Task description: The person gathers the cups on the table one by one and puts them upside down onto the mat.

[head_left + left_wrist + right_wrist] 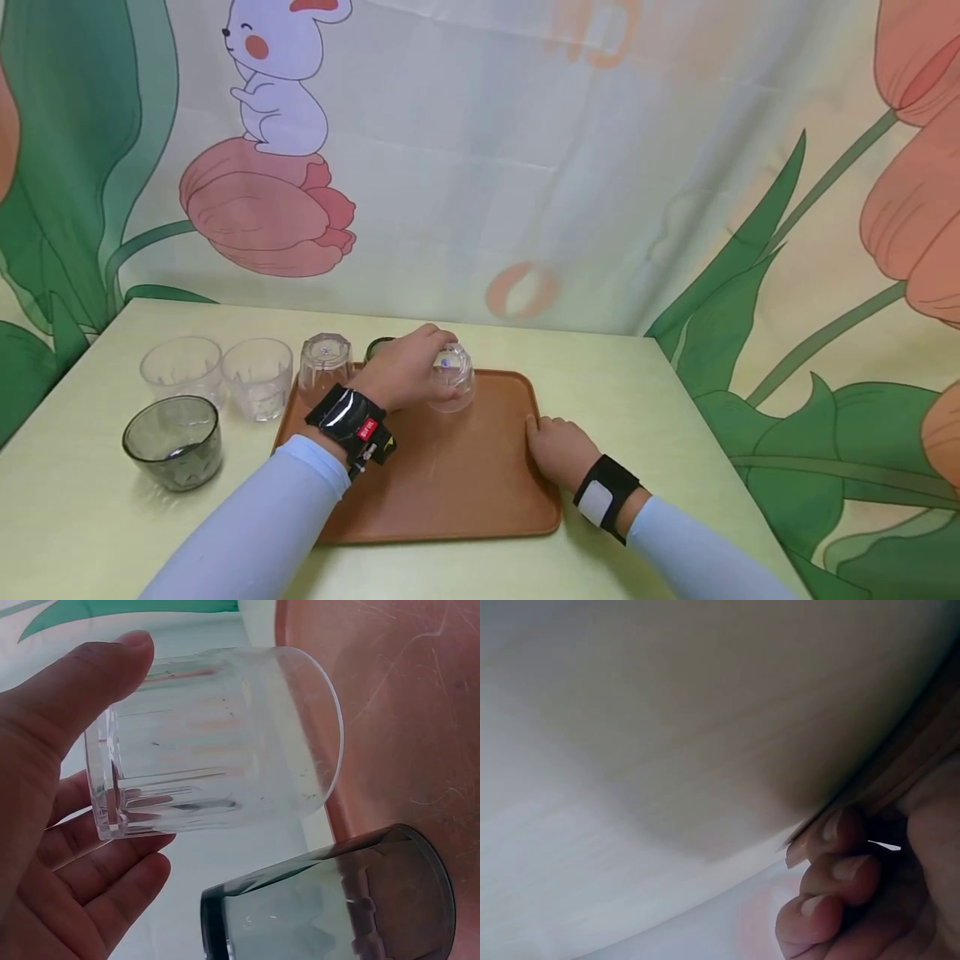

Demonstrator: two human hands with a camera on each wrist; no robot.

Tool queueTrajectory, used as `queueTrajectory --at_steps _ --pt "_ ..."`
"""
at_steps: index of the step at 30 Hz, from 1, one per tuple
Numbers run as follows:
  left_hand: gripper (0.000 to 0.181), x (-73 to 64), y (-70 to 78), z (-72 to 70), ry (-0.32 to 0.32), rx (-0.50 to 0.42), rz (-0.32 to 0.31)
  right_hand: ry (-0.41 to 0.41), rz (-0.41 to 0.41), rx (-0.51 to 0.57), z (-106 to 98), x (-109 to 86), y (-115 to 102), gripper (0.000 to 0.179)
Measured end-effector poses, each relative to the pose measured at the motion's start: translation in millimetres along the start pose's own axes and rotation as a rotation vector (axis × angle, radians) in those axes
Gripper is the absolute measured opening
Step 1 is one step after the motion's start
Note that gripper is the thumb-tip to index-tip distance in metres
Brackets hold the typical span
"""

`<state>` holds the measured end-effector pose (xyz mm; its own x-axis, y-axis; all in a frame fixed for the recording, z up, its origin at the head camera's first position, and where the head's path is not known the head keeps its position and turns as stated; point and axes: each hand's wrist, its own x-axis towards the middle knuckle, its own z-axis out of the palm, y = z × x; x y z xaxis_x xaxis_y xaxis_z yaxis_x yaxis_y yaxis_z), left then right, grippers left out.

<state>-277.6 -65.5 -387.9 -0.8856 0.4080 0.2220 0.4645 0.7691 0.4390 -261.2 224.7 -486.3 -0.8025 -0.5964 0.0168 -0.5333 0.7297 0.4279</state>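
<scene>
My left hand [405,367] grips a clear glass [457,382] near its base, thumb on one side and fingers on the other. The glass is upside down, its mouth facing the back part of the brown tray [450,492]. Close beside it, a smoky grey glass [330,907] stands mouth down on the tray in the left wrist view; the hand mostly hides it in the head view. Another clear glass [326,362] is upturned at the tray's back left. With fingers curled at the rim, my right hand [562,450] holds the tray's right edge.
Left of the tray, two clear glasses [182,367] stand upright on the pale table [622,400]. A smoky grey glass [174,442], mouth up, is in front of them. A printed curtain [450,167] hangs right behind the table's back edge.
</scene>
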Motion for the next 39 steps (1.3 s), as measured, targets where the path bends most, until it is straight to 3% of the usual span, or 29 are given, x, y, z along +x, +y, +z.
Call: queueTrajectory --at_steps 8,15,39 --pt "0.08 2.6 -9.2 10.7 -0.001 0.067 0.0 0.006 0.005 -0.002 -6.1 -2.3 -3.7 0.034" --pt "0.08 4.1 -15.4 17.9 0.003 0.07 -0.008 0.028 -0.01 -0.055 -3.5 -2.0 -4.0 0.034" --pt "0.078 13.0 -13.1 24.9 -0.033 0.056 -0.003 0.037 -0.015 -0.115 1.6 -1.5 -2.7 0.035"
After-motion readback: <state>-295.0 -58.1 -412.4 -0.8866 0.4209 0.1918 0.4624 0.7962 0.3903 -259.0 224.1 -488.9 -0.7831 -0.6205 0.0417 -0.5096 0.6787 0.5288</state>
